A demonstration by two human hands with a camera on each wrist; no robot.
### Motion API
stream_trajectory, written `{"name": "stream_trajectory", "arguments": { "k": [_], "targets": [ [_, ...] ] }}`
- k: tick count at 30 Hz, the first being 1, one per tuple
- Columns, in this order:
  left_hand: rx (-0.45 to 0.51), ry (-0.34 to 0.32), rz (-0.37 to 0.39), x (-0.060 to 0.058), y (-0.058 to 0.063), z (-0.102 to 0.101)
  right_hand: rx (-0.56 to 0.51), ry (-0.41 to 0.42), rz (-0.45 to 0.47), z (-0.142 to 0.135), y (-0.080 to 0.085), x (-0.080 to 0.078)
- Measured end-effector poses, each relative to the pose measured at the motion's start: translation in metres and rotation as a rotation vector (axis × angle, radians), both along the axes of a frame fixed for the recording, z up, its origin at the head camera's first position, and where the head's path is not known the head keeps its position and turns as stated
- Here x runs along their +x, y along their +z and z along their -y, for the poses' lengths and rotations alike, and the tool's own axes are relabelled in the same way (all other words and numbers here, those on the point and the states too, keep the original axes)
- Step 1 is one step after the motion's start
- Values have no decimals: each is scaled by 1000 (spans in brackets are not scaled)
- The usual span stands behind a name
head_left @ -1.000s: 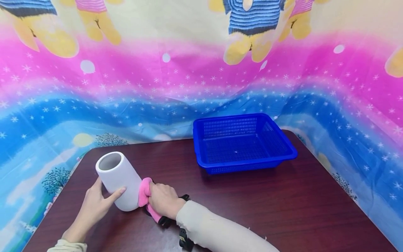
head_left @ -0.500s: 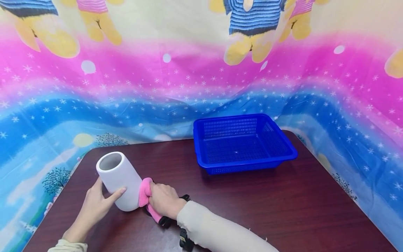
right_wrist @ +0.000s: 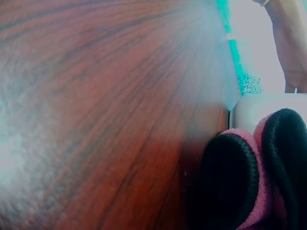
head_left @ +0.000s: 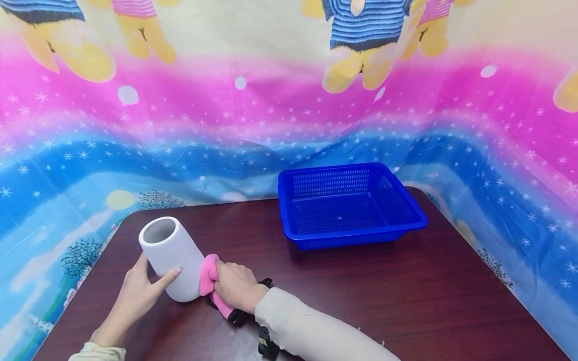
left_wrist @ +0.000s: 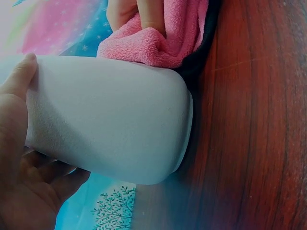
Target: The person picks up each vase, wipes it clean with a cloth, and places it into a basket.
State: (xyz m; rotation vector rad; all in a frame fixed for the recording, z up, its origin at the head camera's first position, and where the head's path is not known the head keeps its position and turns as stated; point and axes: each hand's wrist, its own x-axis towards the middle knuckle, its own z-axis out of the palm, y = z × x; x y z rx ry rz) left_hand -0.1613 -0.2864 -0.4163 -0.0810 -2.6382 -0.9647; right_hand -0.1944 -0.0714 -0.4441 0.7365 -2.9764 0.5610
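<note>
A smooth white vase [head_left: 182, 265] with a round open top stands at the left of the table, its base right at the tabletop in the left wrist view. My left hand [head_left: 140, 288] grips its left side, thumb on the front and fingers around the back. Bunched in my right hand [head_left: 237, 286] is a fluffy pink cloth [head_left: 208, 275] with black edging, pressed against the vase's lower right side. The right wrist view shows folds of this cloth [right_wrist: 232, 184] beside the vase; my right fingers are hidden there.
Toward the back right of the dark brown wooden table [head_left: 361, 296] sits a blue plastic basket [head_left: 356, 234] with mesh walls. A patterned curtain [head_left: 253, 115] hangs behind the table and along both sides. A black strap device [head_left: 267, 343] is at my right wrist.
Almost nothing differs: both hands, the vase and the cloth hold their places, and the whole head view has shifted very slightly.
</note>
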Motion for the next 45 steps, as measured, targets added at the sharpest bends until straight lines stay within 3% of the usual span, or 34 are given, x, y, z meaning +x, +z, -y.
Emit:
{"name": "stream_trajectory", "arguments": {
  "k": [10,20,26,34,45],
  "targets": [
    [85,28,44,6,0,-9,-41,2,26,-1,-1,0],
    [142,238,-57,2,4,-34,-61,11,61,-6,2,-3],
    [141,290,-78,0,6,-39,-69,20,55,-8,2,-4],
    [163,258,-37,0,9,-37,-86,31,71,-8,-1,-5],
    [149,103,11,1,15,-21,-87,36,62,-6,-4,-8]
  ]
}}
